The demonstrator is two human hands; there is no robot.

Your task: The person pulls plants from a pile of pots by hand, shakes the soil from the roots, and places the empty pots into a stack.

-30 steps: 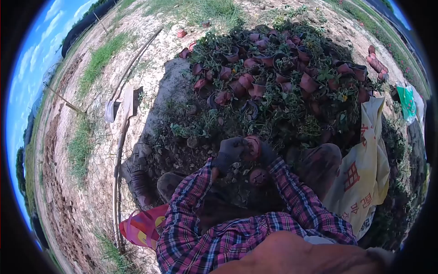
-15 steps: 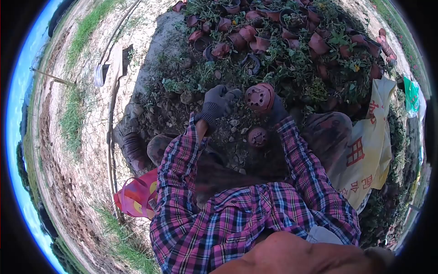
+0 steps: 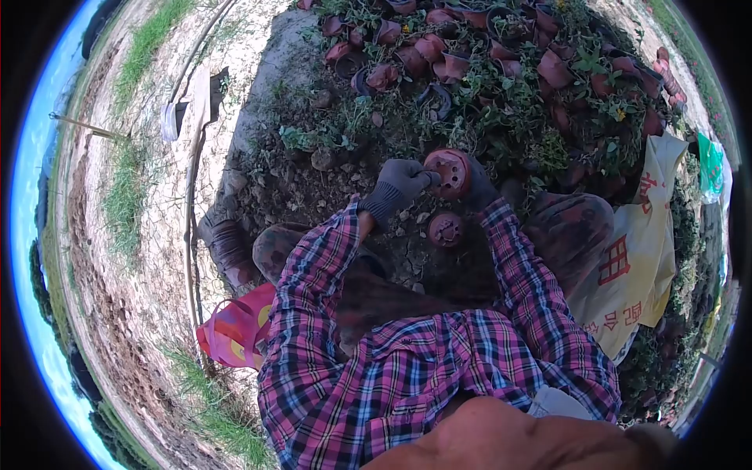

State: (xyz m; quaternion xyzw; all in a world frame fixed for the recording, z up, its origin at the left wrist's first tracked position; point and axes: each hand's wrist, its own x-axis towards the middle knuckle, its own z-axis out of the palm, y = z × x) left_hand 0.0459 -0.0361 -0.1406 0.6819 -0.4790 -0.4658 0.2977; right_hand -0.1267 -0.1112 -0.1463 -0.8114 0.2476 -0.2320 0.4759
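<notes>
My right hand (image 3: 479, 188), in a dark glove, grips a reddish-brown plastic plant pot (image 3: 450, 174) by its side. The pot's base, with several drainage holes, faces up toward me. My left hand (image 3: 403, 185), in a grey glove, is closed, its fingertips against the left edge of that base. Whether anything small is between those fingers is hidden. Just below, a second plant pot (image 3: 446, 229) rests base up on the soil between my legs.
A heap of used pots (image 3: 450, 63) mixed with green weeds lies ahead. To the right is a yellowish printed sack (image 3: 623, 254); to the left, a pink bag (image 3: 239, 329) and a dark ribbed stack (image 3: 233, 249). A hose (image 3: 190, 204) runs along the pale ground.
My left hand has moved right, from beside the plant pot to its base. The pot in my right hand has shifted slightly right and down.
</notes>
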